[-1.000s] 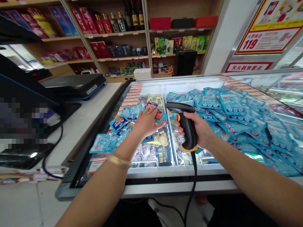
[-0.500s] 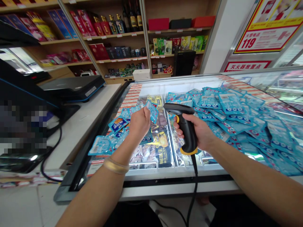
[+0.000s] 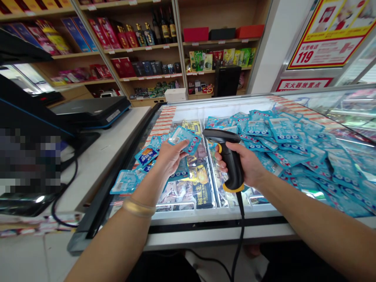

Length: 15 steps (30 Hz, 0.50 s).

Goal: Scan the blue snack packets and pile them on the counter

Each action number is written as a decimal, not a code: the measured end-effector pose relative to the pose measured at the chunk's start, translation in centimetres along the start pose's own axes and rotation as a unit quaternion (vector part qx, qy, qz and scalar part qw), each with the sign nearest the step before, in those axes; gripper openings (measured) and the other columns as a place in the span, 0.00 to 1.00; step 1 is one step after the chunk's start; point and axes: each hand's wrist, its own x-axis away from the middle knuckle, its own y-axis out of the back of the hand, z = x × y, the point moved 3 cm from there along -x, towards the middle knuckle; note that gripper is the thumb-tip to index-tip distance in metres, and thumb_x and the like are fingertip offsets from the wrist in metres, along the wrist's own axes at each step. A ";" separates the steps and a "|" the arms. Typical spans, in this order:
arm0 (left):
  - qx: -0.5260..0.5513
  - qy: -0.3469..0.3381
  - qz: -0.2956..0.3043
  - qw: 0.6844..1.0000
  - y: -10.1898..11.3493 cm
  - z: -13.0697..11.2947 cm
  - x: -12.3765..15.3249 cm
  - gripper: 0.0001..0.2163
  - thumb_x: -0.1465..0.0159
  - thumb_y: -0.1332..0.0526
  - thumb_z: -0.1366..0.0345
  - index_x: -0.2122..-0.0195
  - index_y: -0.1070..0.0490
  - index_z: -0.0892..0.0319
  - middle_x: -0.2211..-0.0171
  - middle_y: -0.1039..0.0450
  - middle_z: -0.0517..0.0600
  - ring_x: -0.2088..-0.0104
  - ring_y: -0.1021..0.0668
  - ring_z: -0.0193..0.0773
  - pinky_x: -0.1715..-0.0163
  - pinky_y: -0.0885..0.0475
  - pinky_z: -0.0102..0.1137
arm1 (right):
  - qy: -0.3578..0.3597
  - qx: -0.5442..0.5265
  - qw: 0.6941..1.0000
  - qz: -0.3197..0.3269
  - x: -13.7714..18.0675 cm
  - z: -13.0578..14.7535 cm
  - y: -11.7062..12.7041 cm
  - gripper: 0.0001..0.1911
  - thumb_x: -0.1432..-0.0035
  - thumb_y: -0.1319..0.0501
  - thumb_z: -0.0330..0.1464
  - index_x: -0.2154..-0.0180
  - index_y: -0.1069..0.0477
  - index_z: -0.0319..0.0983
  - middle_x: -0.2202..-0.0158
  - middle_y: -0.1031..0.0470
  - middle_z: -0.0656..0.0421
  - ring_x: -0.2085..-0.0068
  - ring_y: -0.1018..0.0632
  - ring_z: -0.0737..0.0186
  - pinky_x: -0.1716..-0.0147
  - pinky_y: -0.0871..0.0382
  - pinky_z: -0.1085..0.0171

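Head view: the left hand pinches a glossy light-blue packet, barcode side visible, over the display freezer; the right hand wraps a black, yellow-trimmed scanner, its head near the packet.

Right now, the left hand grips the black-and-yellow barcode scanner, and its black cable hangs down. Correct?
No: the head view shows the right hand gripping this scanner; the left hand holds a light-blue plastic packet. The cable does hang down.
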 end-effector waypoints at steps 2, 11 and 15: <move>-0.041 -0.028 -0.016 0.999 -0.1 0.0 0.2 0.17 0.61 0.26 0.66 0.72 0.29 0.59 0.76 0.25 0.44 0.74 0.23 0.34 0.70 0.27 0.31 | 0.000 0.004 1.000 0.003 0.1 0.0 0.0 0.12 0.49 0.34 0.39 0.68 0.28 0.36 0.74 0.29 0.60 0.78 0.31 0.70 0.80 0.34 0.70; -0.234 -0.118 0.004 0.965 -0.2 0.5 0.4 0.10 0.52 0.35 0.63 0.82 0.37 0.57 0.84 0.39 0.41 0.81 0.37 0.29 0.80 0.44 0.26 | -0.020 0.023 0.999 0.044 0.6 -0.3 -0.6 0.17 0.54 0.30 0.40 0.66 0.27 0.36 0.74 0.28 0.61 0.78 0.30 0.71 0.79 0.33 0.71; -0.303 -0.139 0.038 0.942 -0.7 0.3 0.9 0.11 0.50 0.39 0.63 0.83 0.40 0.57 0.86 0.45 0.40 0.82 0.42 0.28 0.80 0.47 0.27 | -0.029 0.028 0.998 0.054 0.5 -0.5 -0.7 0.17 0.56 0.29 0.41 0.68 0.26 0.36 0.75 0.27 0.61 0.79 0.30 0.71 0.79 0.33 0.71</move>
